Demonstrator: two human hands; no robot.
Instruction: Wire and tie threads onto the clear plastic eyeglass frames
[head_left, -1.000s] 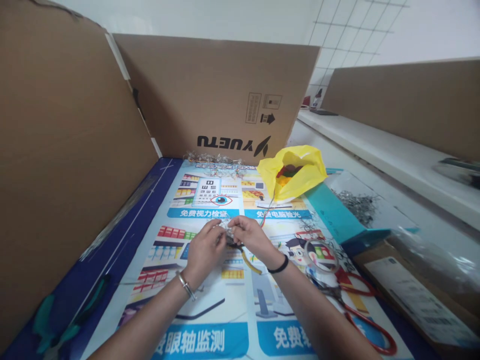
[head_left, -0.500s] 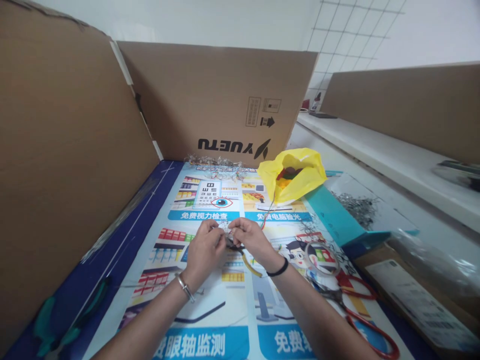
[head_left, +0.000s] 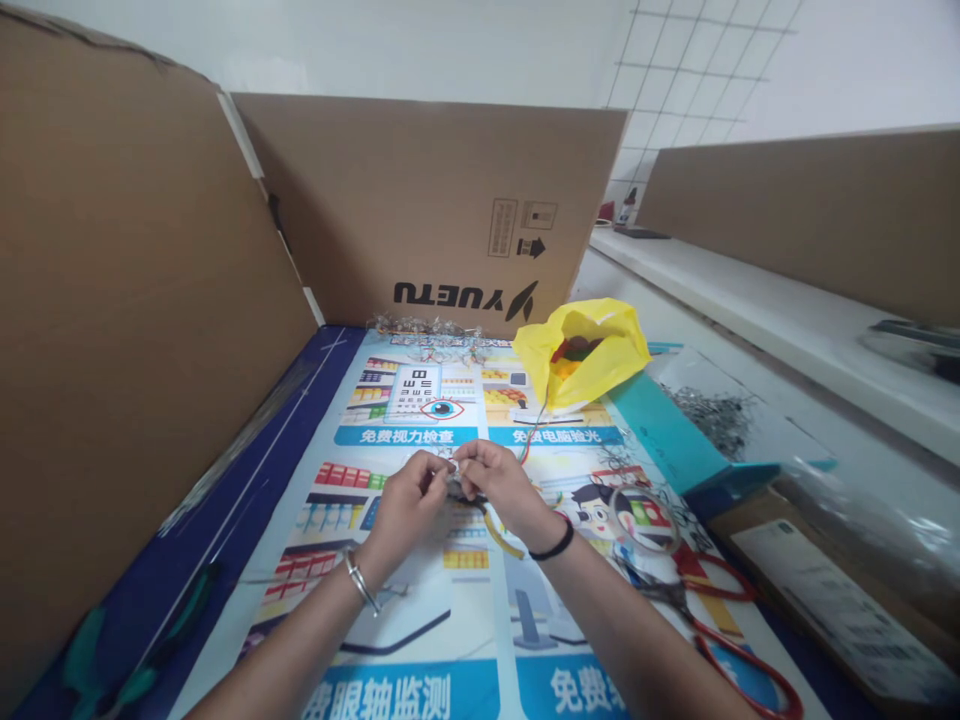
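My left hand (head_left: 411,500) and my right hand (head_left: 504,490) meet over the middle of the printed sheet, fingertips pinched together on thin wire, mostly hidden by the fingers. Fine loose strands (head_left: 444,452) show just beyond the fingertips. Under the right hand lies a tool with a curved yellow handle (head_left: 504,540); its dark head is partly covered by the hands. Coloured wires (head_left: 534,428) run from the yellow bag (head_left: 544,345) down to behind my right hand.
Red-handled scissors (head_left: 739,655) and a clear ring-shaped roll (head_left: 671,528) lie at right, beside a taped package (head_left: 840,600). A teal box (head_left: 667,435) stands near a heap of metal bits (head_left: 712,415). Teal-handled pliers (head_left: 187,612) lie left. Cardboard walls (head_left: 375,200) enclose the back and left.
My fingertips have drawn closer together, and the left hand has turned slightly. The whole view has shifted a little; the things on the table lie as before.
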